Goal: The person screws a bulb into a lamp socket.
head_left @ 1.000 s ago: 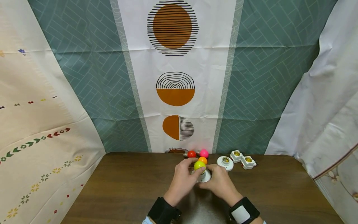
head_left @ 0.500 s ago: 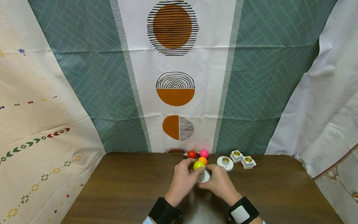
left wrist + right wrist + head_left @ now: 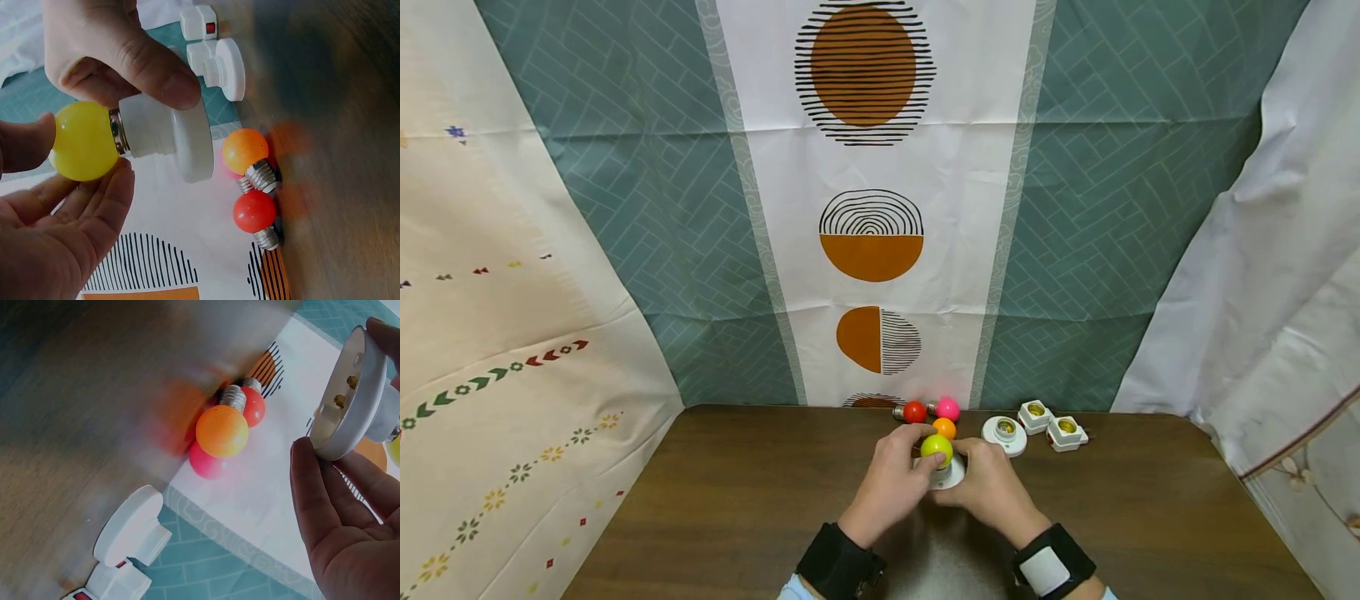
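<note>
Held bulb [image 3: 81,142] apparently partway in socket [image 3: 195,142] | loose bulbs [image 3: 944,428] behind | other sockets [image 3: 1032,427] right

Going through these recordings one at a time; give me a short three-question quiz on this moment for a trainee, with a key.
1. What does the left hand hold?
2. True or false: the right hand holds a red bulb.
3. Fill in: near the red bulb and the pink bulb on the table lies one more loose bulb, coloured ____.

Key:
1. The yellow bulb.
2. False; it holds a white socket with a round base.
3. Orange; the orange bulb lies beside them.
</note>
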`<move>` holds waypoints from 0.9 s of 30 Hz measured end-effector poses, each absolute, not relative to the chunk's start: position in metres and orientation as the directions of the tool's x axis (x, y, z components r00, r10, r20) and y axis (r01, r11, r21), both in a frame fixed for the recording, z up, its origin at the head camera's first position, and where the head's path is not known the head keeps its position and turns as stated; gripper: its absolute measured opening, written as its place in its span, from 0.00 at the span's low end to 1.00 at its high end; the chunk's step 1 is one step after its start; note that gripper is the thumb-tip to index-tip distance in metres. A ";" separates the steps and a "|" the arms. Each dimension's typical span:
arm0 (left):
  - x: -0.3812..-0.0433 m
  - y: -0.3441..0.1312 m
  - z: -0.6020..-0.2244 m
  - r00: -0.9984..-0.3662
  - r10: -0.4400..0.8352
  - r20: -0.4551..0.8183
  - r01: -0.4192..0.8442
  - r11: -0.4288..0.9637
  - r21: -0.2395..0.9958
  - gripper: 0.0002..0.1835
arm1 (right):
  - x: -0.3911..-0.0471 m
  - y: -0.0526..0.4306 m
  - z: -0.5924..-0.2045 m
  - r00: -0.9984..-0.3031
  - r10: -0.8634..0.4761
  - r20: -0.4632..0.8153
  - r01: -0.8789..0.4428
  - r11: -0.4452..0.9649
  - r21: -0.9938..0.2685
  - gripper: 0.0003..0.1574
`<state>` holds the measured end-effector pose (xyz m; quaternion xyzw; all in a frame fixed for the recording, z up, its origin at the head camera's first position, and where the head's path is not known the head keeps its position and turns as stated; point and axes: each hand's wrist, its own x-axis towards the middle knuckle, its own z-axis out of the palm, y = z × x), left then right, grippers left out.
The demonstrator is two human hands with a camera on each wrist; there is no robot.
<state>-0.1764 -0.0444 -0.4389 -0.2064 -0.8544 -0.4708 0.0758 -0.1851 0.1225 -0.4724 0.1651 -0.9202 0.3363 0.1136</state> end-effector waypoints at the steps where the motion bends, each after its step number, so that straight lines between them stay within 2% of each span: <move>1: -0.176 -0.045 -0.439 -0.902 0.291 0.320 0.426 0.468 0.774 0.17 | -0.185 0.123 -0.472 -0.920 -0.229 0.318 -0.380 0.719 -0.581 0.37; 5: -0.176 -0.045 -0.439 -0.902 0.281 0.328 0.427 0.455 0.781 0.18 | -0.185 0.122 -0.472 -0.921 -0.211 0.327 -0.374 0.715 -0.590 0.36; 15: -0.171 -0.036 -0.442 -0.913 0.115 0.392 0.403 0.413 0.817 0.22 | -0.184 0.122 -0.472 -0.937 -0.145 0.316 -0.315 0.739 -0.595 0.40; 20: -0.172 -0.035 -0.442 -0.916 0.110 0.385 0.394 0.419 0.818 0.24 | -0.184 0.121 -0.472 -0.938 -0.148 0.313 -0.318 0.727 -0.609 0.39; 27: -0.175 -0.035 -0.443 -0.908 0.139 0.395 0.415 0.430 0.802 0.20 | -0.184 0.120 -0.474 -0.930 -0.175 0.322 -0.345 0.714 -0.609 0.38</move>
